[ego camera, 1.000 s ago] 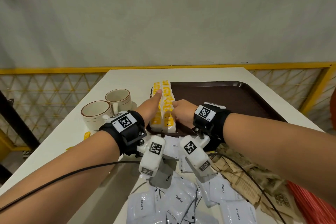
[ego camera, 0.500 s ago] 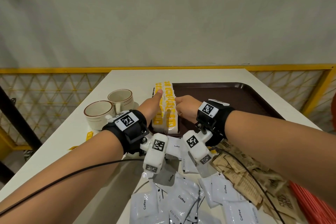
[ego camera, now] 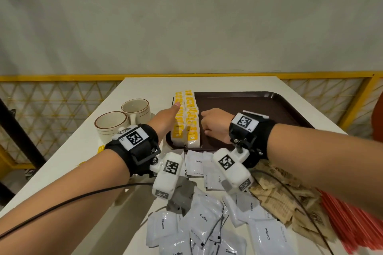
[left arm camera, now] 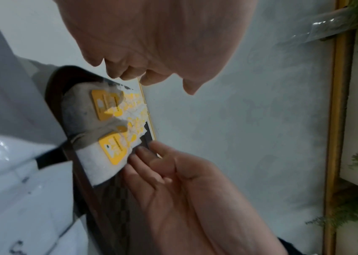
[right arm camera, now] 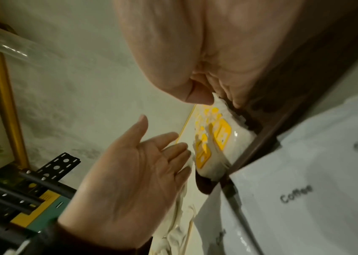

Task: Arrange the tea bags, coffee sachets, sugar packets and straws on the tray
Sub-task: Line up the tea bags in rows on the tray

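While both hands [ego camera: 187, 124] flank two tea-bag rows [ego camera: 186, 118], fingers straight, two cups [ego camera: 124, 118], one tray [ego camera: 259, 105].

Glossy plastic coffee sachets [ego camera: 204, 218], matt brown paper sugar packets [ego camera: 275, 198] — a smooth dark plastic-looking tray [ego camera: 269, 105].

"Coffee" on white sachets [ego camera: 204, 218]

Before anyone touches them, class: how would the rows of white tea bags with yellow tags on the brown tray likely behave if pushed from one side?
The white tea bags with yellow tags look soft and light, so they would probably slide and squash. Packed on edge, they could topple or fan out; the left hand and right hand flank both sides. The brown tray looks smooth, so little grip.
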A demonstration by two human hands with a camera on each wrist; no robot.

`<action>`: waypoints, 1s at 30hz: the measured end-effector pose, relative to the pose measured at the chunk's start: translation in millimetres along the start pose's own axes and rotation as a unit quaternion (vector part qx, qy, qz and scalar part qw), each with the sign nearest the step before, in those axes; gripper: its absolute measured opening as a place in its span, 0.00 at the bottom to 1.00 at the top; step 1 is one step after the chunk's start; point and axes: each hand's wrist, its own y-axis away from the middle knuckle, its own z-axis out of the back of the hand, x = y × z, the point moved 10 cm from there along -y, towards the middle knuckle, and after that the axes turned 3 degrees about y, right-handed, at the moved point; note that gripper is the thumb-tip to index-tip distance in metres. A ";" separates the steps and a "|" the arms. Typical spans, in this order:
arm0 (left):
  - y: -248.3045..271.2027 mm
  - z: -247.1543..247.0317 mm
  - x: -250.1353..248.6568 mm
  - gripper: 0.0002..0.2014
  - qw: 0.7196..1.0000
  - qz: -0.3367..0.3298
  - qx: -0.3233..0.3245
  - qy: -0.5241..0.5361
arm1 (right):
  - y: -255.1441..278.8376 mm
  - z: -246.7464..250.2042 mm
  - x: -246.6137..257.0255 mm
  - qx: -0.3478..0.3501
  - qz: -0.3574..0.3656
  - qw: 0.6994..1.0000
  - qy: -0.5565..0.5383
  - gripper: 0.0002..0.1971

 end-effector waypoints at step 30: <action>73.0 96.7 68.2 0.17 0.830 -0.070 0.151 -0.532 | 89.2 -9.2 -13.7 0.109 0.097 0.952 0.268 0.20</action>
